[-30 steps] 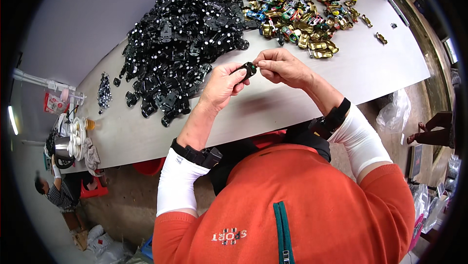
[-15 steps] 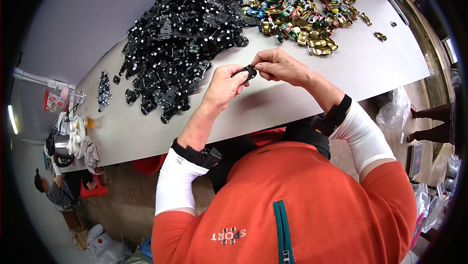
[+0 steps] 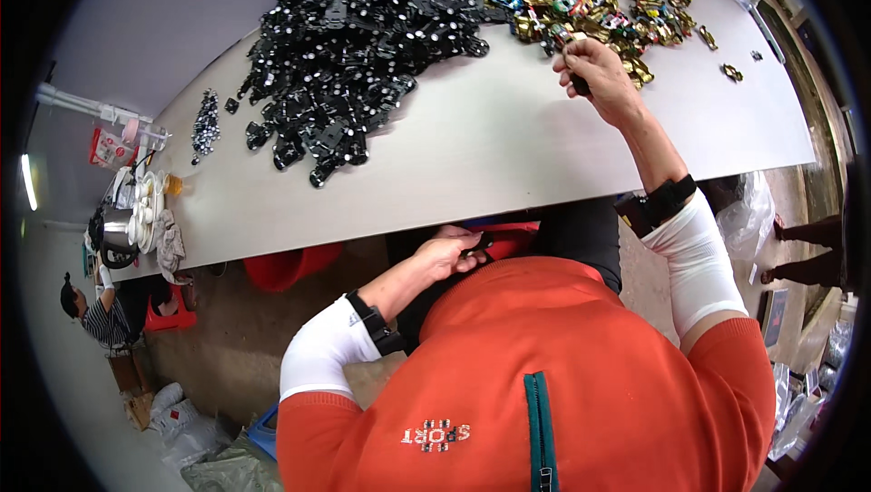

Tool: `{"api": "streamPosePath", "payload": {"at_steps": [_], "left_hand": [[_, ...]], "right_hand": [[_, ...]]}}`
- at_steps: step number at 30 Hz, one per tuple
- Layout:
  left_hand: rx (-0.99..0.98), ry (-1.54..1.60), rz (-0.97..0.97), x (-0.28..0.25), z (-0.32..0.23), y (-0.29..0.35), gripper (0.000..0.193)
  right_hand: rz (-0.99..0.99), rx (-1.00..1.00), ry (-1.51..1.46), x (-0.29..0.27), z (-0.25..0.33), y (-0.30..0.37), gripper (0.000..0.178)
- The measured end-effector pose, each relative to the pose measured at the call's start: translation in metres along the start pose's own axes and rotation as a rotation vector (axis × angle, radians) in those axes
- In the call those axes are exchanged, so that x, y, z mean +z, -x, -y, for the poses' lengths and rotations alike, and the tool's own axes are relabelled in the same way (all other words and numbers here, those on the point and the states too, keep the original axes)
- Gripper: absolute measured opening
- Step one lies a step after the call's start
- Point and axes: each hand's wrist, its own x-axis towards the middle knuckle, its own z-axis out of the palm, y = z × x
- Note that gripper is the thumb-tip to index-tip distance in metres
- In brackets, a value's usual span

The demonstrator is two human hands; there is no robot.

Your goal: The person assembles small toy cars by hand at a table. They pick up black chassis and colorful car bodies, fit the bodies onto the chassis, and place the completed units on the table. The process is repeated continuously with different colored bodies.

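My left hand [image 3: 446,254] is down by my lap, below the table's near edge. Its fingers are closed round a small black piece [image 3: 484,242], partly hidden by the fingers. Out over the table, my right hand [image 3: 599,76] reaches the near edge of a pile of gold and coloured toy car bodies [image 3: 581,2]. The fingers are curled closed, and a dark piece [image 3: 579,85] shows under them. Whether the fingertips also grip a gold body there is unclear. A big heap of black toy car bases with wheels [image 3: 345,47] lies to the left.
Small shiny parts [image 3: 206,127] form a little pile at the far left. A tray with white cups [image 3: 145,211] and a metal kettle [image 3: 118,236] stand beyond the table's left end. Two loose gold cars lie to the right. Another person [image 3: 100,315] sits at far left.
My hands have parted from the black piece they held together. The left has come back toward my lap; the right has moved forward and right to the gold pile. The view has shifted slightly.
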Motion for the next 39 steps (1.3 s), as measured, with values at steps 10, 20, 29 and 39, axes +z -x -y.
{"api": "streamPosePath", "payload": {"at_steps": [10, 20, 29, 39], "left_hand": [[0.326, -1.235, 0.202, 0.051, -0.067, 0.078, 0.033], [0.808, -0.38, -0.272, 0.03, -0.208, 0.031, 0.031], [0.891, -0.322, -0.298, 0.042, -0.209, -0.01, 0.042], [0.825, 0.177, 0.157, 0.041, -0.192, -0.03, 0.026]], "right_hand": [[0.122, -0.178, 0.692, 0.028, -0.009, -0.024, 0.013], [0.085, -0.226, 1.264, 0.091, -0.02, -0.086, 0.043], [0.197, -0.168, 1.251, 0.046, 0.013, -0.053, 0.029], [0.343, -0.099, 0.701, 0.07, -0.003, -0.025, 0.036]]}}
